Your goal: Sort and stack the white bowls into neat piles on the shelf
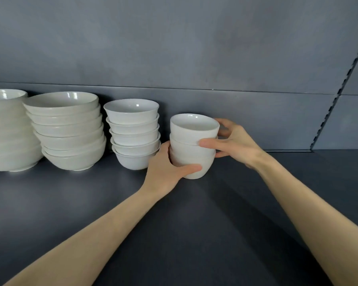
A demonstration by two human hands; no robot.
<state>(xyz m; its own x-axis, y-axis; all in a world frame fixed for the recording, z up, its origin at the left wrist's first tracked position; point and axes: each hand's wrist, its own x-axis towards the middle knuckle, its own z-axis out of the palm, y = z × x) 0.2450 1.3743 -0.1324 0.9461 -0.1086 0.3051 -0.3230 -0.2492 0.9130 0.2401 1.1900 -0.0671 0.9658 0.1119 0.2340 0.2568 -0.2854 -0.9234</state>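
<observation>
A short pile of three small white bowls (191,150) stands on the dark grey shelf (194,213), right of centre. My left hand (165,172) grips the bottom bowl from the left, thumb across its front. My right hand (234,143) holds the upper bowls from the right, thumb on the front, fingers behind. Left of this pile stands a taller pile of several small white bowls (134,135). Further left is a pile of several wide white bowls (68,131), and at the far left edge another pile of big bowls (7,131), partly cut off.
The shelf's grey back wall (194,58) rises right behind the piles. A notched metal rail (339,89) runs diagonally at the right side. Bare shelf surface lies in front of the piles and to the right of my right hand.
</observation>
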